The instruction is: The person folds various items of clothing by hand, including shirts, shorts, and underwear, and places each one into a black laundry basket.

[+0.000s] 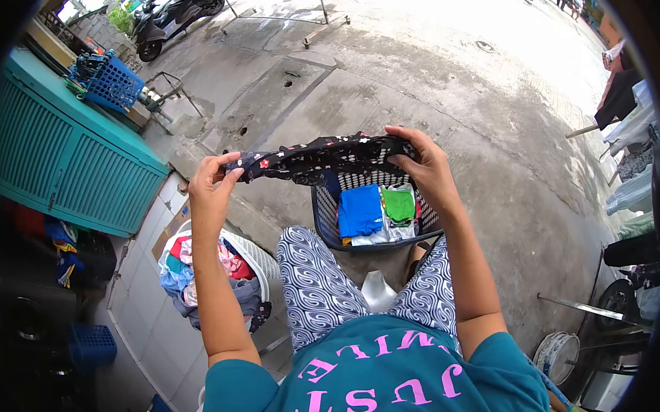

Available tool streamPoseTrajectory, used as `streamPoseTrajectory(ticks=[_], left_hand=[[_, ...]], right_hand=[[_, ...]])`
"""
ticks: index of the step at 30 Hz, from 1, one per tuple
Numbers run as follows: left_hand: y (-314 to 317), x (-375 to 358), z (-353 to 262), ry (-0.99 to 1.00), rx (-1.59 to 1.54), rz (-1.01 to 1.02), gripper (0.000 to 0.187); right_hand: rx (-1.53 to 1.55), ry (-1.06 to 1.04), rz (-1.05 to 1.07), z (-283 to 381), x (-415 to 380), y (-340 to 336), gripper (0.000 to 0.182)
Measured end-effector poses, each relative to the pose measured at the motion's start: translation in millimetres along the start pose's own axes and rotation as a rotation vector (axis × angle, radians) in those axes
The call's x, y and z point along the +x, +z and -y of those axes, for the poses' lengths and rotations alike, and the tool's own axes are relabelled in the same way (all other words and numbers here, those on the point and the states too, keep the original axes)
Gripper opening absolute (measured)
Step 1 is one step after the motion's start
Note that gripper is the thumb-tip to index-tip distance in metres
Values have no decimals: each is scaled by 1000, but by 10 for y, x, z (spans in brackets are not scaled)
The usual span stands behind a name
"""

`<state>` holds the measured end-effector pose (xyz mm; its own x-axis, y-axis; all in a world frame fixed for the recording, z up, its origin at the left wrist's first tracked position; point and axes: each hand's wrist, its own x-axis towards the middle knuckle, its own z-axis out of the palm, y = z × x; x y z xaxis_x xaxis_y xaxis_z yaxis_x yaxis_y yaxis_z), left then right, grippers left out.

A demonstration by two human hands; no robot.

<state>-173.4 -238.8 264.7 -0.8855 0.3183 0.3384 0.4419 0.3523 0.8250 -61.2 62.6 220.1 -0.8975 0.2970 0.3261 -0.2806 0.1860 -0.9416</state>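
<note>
Fingers (225, 160) of two hands (206, 186) (431, 169) hold one floral cloth (327, 158) — perhaps clothing.

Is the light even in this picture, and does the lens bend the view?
Head view throughout: pavement overexposed near the top, lower left in deep shadow; black rounded border and slanting teal cabinet suggest a wide lens; left hand, right hand and dark floral cloth look fairly sharp.

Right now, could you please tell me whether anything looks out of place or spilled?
Only the loose clothes in the white basket stand out: they bulge over its rim, untidy against the folded clothes in the dark basket.
</note>
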Motion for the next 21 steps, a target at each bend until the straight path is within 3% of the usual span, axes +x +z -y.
streamPoseTrajectory(ticks=[1,3,5,7,9,11,13,14,15,17,19,21], left_hand=[[-145,-127,-206,139,460,-6,17],[-388,-399,-508,62,628,82,13],[-581,-633,-672,284,577,202,17],[-749,-778,-829,330,465,541,19],[-795,-949,-627,103,98,896,17],[-707,-1145,-365,-90,-66,1062,14],[-642,-1281,-112,-415,-62,1239,15],[-611,-1336,36,-520,-214,1226,16],[-578,-1384,192,-622,-366,1209,18],[-592,-1332,560,-814,-561,1034,19],[-366,-1355,1011,-817,-1207,551,40],[-110,-1435,1252,-994,-1315,476,58]], right_hand=[[-404,-202,15,72,-66,-1,37],[-507,-187,121,198,-267,-33,26],[-547,-110,274,227,-468,-105,22],[-593,-322,392,297,-618,-136,21],[-325,-165,638,93,-835,-148,25],[-84,108,907,-144,-1047,-80,28],[44,377,1122,-332,-1134,45,27],[153,409,1120,-555,-1221,102,26],[225,650,1183,-677,-1180,152,21],[631,830,1108,-1083,-1093,273,21],[1182,995,665,-1412,-1035,477,44],[1110,1171,499,-1341,-1079,749,75]])
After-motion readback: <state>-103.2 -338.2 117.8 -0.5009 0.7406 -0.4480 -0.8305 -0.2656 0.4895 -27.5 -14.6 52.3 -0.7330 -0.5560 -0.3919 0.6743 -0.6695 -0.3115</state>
